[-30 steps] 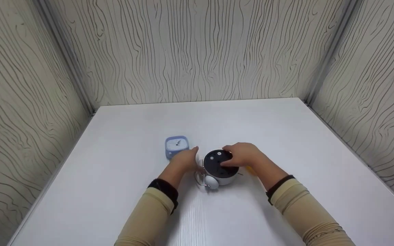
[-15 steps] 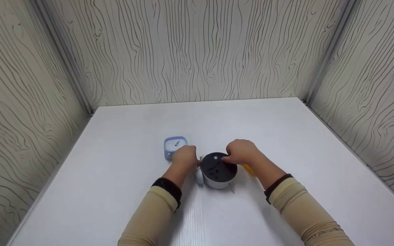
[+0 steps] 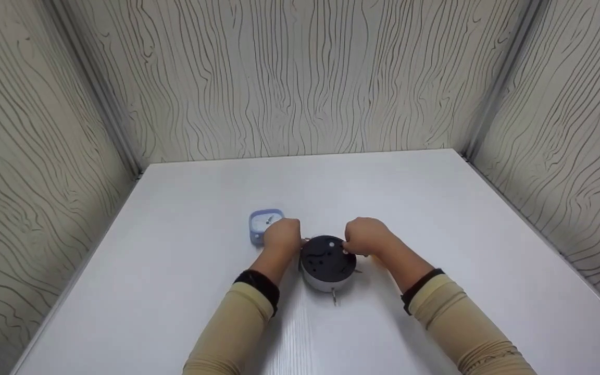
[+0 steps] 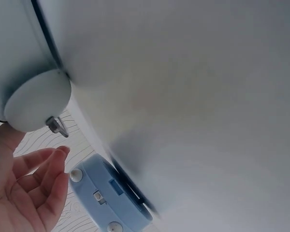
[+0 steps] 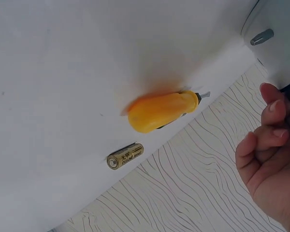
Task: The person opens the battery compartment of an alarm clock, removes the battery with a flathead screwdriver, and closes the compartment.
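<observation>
A round twin-bell alarm clock (image 3: 328, 260) lies face down, its black back up and its white side wall showing. Two short metal legs stick out at its near side and right. My left hand (image 3: 282, 234) grips it at the upper left, by a white bell (image 4: 38, 101); in the left wrist view the thumb side goes behind that bell while the other fingers curl below it. My right hand (image 3: 367, 236) pinches the upper right edge of the back. Right beside my left hand stands a small blue alarm clock (image 3: 259, 226), partly hidden by it.
A screwdriver with a yellow handle (image 5: 159, 111) lies on the white table (image 3: 201, 260) by my right hand, mostly hidden in the head view. Near it is a gold battery (image 5: 125, 155). Wood-patterned panels (image 3: 300, 78) wall the table at the back and sides.
The face-down alarm clock has turned clockwise between my hands and shifted slightly left. Its legs have swung from the right to the near side. My right hand has drawn back to the clock's edge.
</observation>
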{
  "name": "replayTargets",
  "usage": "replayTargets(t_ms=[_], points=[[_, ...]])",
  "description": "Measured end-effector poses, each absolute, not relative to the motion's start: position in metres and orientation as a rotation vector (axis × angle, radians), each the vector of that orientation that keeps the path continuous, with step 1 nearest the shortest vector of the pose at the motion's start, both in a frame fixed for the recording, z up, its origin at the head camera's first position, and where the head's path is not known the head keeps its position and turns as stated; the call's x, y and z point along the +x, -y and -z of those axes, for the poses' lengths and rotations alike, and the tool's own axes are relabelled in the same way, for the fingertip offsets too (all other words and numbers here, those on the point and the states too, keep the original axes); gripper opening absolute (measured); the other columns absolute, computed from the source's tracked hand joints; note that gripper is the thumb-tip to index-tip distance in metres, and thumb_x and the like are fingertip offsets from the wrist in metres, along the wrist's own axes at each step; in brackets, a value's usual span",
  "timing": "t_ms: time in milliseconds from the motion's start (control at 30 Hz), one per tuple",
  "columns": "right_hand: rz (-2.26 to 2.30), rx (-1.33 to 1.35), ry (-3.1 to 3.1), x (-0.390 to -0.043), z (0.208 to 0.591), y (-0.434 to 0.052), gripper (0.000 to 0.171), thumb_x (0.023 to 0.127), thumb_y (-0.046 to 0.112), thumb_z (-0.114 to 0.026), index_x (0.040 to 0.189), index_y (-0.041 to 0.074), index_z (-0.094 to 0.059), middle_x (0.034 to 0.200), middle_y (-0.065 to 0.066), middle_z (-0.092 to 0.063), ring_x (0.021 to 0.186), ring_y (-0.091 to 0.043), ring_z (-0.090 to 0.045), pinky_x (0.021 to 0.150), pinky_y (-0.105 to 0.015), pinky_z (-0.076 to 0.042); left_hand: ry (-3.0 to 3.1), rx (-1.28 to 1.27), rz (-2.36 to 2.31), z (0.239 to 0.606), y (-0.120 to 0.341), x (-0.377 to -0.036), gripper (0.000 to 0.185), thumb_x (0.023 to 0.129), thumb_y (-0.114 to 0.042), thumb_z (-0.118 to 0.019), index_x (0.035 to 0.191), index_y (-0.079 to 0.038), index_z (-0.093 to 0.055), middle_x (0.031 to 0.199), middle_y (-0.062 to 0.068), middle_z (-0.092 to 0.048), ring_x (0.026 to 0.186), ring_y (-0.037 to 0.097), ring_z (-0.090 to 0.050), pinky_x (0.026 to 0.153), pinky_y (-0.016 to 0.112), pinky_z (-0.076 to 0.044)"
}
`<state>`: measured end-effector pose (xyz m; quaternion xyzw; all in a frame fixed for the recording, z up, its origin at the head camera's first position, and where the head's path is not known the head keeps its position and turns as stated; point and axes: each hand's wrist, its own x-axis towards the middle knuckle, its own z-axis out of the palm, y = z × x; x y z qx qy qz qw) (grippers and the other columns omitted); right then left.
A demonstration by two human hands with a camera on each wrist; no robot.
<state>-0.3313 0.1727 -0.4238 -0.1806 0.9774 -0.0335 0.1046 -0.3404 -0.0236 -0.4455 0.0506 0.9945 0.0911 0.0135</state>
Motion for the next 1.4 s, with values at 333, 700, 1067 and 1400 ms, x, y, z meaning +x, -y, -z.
replayTargets(t_ms=[333, 700, 1067, 1400], points=[[0.094, -0.507, -2.847, -0.329, 0.423, -0.171, 0.023, 0.079, 0.024, -0.059, 0.058, 0.015, -0.061, 0.049, 0.002, -0.057, 0.044, -0.015, -0.055, 0.046, -0.028, -0.040, -3.126, 0.180, -0.287, 0.444, 0.029, -0.339, 0.017, 0.082, -0.013, -0.062, 0.098, -0.011, -0.065, 0.098, 0.007, -0.066, 0.089, 0.023, -0.062, 0.074, 0.040, -0.052], [0.099, -0.493, -2.837, -0.328, 0.425, -0.168, 0.025, 0.078, 0.024, -0.058, 0.054, 0.014, -0.061, 0.043, 0.003, -0.055, 0.044, -0.016, -0.056, 0.051, -0.028, -0.043, -3.093, 0.074, -0.269, 0.441, 0.033, -0.336, 0.015, 0.084, -0.008, -0.056, 0.095, -0.005, -0.066, 0.096, 0.009, -0.066, 0.085, 0.023, -0.063, 0.072, 0.038, -0.053], [0.043, -0.421, -2.922, -0.324, 0.422, -0.159, 0.027, 0.077, 0.035, -0.060, 0.061, 0.012, -0.062, 0.052, 0.002, -0.056, 0.051, -0.016, -0.053, 0.048, -0.030, -0.041, -3.064, 0.069, -0.257, 0.446, 0.037, -0.330, 0.017, 0.088, -0.010, -0.052, 0.096, -0.005, -0.065, 0.096, 0.009, -0.066, 0.086, 0.023, -0.062, 0.075, 0.037, -0.052], [0.073, -0.321, -3.042, -0.323, 0.420, -0.148, 0.017, 0.082, 0.021, -0.057, 0.084, 0.005, -0.064, 0.071, -0.005, -0.058, 0.063, -0.020, -0.052, 0.056, -0.036, -0.047, -3.036, 0.073, -0.224, 0.447, 0.041, -0.325, 0.019, 0.085, -0.019, -0.055, 0.086, -0.004, -0.067, 0.087, 0.010, -0.066, 0.075, 0.022, -0.061, 0.072, 0.038, -0.051]])
